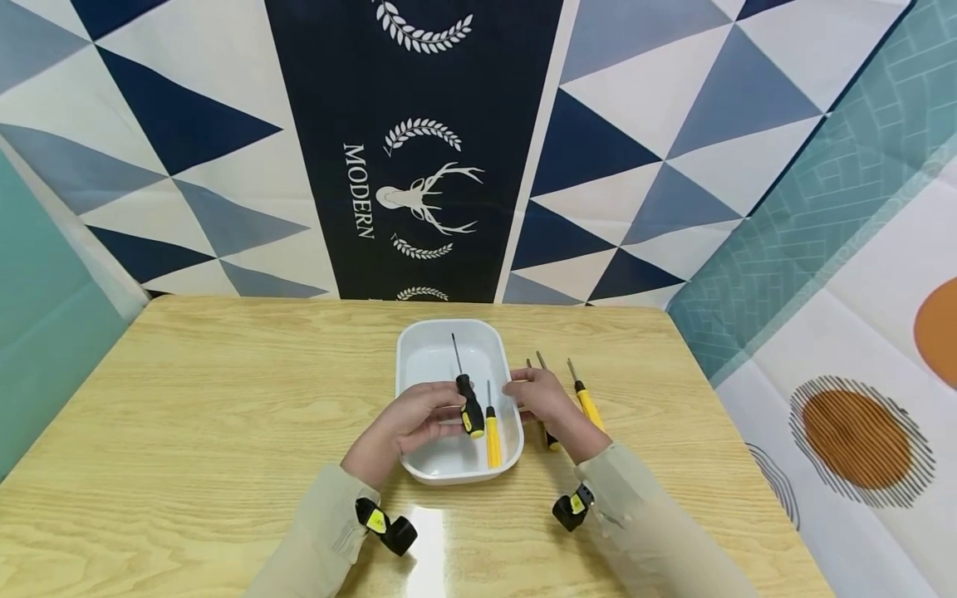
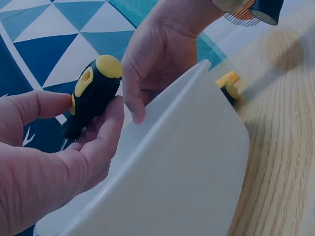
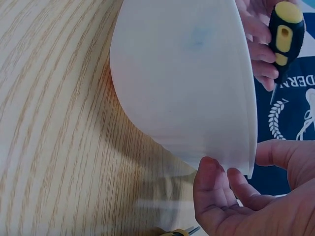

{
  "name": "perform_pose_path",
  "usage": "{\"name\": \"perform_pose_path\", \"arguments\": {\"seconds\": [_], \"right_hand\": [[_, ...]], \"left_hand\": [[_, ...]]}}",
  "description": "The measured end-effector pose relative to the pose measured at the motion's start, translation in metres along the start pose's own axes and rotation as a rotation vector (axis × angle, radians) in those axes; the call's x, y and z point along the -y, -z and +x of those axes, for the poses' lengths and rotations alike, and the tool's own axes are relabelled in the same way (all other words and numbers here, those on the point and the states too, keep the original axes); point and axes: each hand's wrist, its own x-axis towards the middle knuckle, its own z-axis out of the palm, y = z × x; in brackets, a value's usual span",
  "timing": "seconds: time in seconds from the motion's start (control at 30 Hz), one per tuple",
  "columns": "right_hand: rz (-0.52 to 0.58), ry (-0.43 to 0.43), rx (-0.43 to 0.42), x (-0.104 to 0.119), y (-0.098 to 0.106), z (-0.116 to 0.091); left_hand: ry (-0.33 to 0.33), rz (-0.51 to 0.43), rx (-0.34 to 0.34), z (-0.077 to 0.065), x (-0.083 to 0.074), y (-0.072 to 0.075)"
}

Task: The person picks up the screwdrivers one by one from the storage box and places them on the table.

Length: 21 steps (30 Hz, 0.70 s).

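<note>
A black screwdriver with yellow patches is pinched by its handle between the thumb and fingers of my left hand, over the white plastic tray. Its shaft points toward the far end of the tray. Inside the tray lies a yellow-handled screwdriver. My right hand grips the tray's right side wall, thumb inside and fingers outside, as the right wrist view shows. In the left wrist view the black screwdriver stands above the tray rim, its yellow butt end toward the camera.
Right of the tray, a yellow screwdriver and a black-and-yellow screwdriver lie on the wooden table, with another shaft tip beside them, partly hidden by my right hand. A patterned cloth wall rises behind the table's far edge.
</note>
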Motion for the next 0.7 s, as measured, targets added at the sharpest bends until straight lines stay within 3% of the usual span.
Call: {"name": "perform_pose_path", "arguments": {"seconds": [0.23,0.5,0.7], "right_hand": [[-0.002,0.005,0.003,0.0003,0.0001,-0.0014],[0.005,0.01,0.004,0.0007,0.0008,-0.0023],[-0.002,0.008,0.005,0.0012,0.0007,-0.0017]], "left_hand": [[-0.006,-0.022,0.026,-0.0042,-0.0028,-0.001],[0.009,0.048,0.093,-0.0074,-0.0052,0.0028],[0.007,0.07,0.105,-0.0108,-0.0069,0.0081]]}}
